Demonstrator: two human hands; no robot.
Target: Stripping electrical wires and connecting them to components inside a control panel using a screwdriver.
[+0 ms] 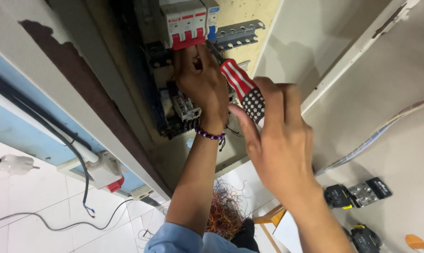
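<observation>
White tiles run across the floor [29, 197] below an open cabinet [287, 42] whose backboard carries a rail [238, 33] and a three-pole breaker [186, 26] with red levers. The left hand [202, 82] reaches up under the breaker, its fingers bunched together at the terminals; what they pinch is hidden, probably a wire end. A bead bracelet [211, 136] sits on that wrist. The right hand [277, 140] is clamped round the striped and starred handle of a screwdriver [244, 89], whose shaft slants up toward the breaker's underside.

Doing this well likely means keeping the blade square in the screw head and the conductor pushed fully home while the screw turns, with the left fingers clear of the tip. The tip itself is covered by the left hand, so its seating cannot be judged.

Lower parts [184, 112] are half hidden. A tangle of wire [223, 211] lies below. Black blocks [357, 194] at the right edge are hard to identify.
</observation>
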